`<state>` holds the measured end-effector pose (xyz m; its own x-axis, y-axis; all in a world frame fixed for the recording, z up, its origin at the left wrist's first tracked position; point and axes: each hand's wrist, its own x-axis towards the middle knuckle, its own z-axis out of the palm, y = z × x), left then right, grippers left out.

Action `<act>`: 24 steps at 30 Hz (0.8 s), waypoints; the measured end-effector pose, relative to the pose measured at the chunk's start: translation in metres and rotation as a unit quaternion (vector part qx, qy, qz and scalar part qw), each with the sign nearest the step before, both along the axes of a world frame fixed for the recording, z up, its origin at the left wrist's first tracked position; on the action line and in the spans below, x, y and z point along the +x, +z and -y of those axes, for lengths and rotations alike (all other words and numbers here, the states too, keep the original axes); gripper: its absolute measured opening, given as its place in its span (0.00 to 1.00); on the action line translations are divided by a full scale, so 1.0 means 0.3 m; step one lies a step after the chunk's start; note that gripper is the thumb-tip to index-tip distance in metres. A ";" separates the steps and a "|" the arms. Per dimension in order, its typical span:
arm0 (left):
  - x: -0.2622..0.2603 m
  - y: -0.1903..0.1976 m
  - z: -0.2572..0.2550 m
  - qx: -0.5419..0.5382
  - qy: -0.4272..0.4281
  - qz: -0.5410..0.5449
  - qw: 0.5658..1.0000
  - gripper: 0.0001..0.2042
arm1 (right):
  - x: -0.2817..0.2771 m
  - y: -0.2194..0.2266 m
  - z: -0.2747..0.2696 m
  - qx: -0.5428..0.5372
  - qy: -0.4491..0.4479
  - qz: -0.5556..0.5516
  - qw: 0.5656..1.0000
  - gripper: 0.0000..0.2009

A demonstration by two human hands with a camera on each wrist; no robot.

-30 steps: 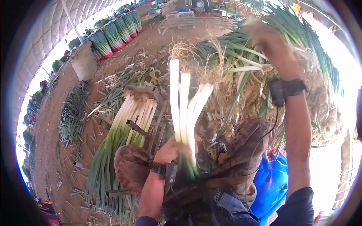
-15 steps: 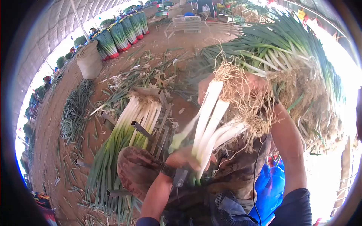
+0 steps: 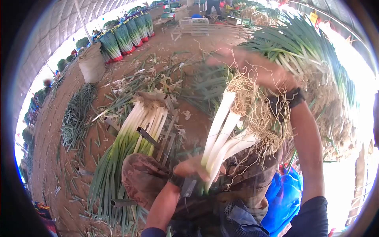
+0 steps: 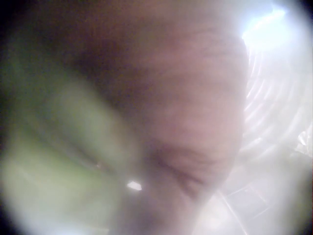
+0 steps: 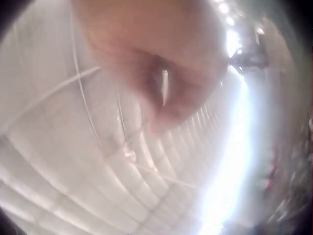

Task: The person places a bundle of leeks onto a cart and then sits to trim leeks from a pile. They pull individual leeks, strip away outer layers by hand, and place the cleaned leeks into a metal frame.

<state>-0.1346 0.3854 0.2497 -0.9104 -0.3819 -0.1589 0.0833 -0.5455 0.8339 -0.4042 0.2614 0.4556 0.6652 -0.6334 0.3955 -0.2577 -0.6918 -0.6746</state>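
My left hand (image 3: 192,167) grips several long white leeks (image 3: 216,134) low on their stems, over my lap. They tilt up and to the right, and their tangled tan roots (image 3: 241,91) fan out at the top. In the left wrist view a blurred pale green stem (image 4: 73,161) lies against the palm. Motion-blurred, my right hand (image 3: 256,68) is up behind the roots, fingers stretched out to the left with nothing seen in them. Beside my knee, trimmed leeks (image 3: 140,122) lie in a metal frame (image 3: 148,136).
A large heap of untrimmed leeks (image 3: 292,43) rises at the right. Leaf scraps (image 3: 158,83) litter the dirt floor. A sack (image 3: 91,63) and tied leek bundles (image 3: 126,39) stand at the back left. A blue plastic bag (image 3: 282,201) is by my right leg.
The left hand has lowered the leeks and tilted them to the right. My right hand came from the heap to the roots, then moved slightly up. A pale loose leaf beside the stems is gone.
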 end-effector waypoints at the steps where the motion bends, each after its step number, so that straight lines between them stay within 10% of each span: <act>1: -0.005 -0.001 -0.003 0.005 0.004 0.001 1.000 0.33 | 0.021 -0.018 -0.026 0.001 -0.002 0.000 1.000 0.32; 6: -0.004 -0.017 0.006 0.005 -0.009 -0.010 1.000 0.31 | 0.059 -0.107 -0.030 0.304 0.328 0.059 0.893 0.26; 8: 0.006 -0.023 -0.003 0.014 0.006 -0.018 1.000 0.31 | -0.027 -0.199 0.121 0.221 0.105 0.050 0.968 0.22; 9: 0.014 -0.027 -0.008 0.027 0.024 -0.008 0.999 0.32 | -0.042 -0.115 0.095 -0.068 -0.044 -0.092 0.992 0.20; 10: 0.022 -0.031 -0.012 0.039 0.043 0.002 0.998 0.32 | -0.049 -0.024 0.062 -0.349 -0.187 -0.222 0.891 0.19; 15: 0.044 -0.028 -0.017 0.026 0.097 -0.001 0.995 0.32 | -0.079 0.008 0.081 0.118 -0.392 -0.185 0.893 0.26; 17: 0.071 -0.078 0.042 -0.107 0.069 -0.001 0.992 0.32 | -0.203 -0.330 0.104 -0.123 -0.195 -0.175 0.957 0.23; 19: 0.070 -0.079 0.058 -0.077 0.107 -0.036 0.991 0.34 | -0.071 -0.283 -0.050 -0.006 -0.091 -0.372 0.924 0.22; 21: 0.059 -0.036 0.070 -0.079 0.181 -0.025 0.980 0.38 | -0.084 -0.561 0.037 0.141 0.171 -0.085 0.971 0.24; 24: 0.026 0.106 0.077 -0.062 0.192 0.008 0.979 0.36 | 0.173 -0.507 -0.096 0.273 0.178 0.156 0.932 0.26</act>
<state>-0.1267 0.3622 0.2814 -0.6940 -0.7124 -0.1040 0.2479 -0.3722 0.8944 -0.3523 0.2901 0.3036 0.7783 -0.5577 0.2885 0.1910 -0.2275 -0.9549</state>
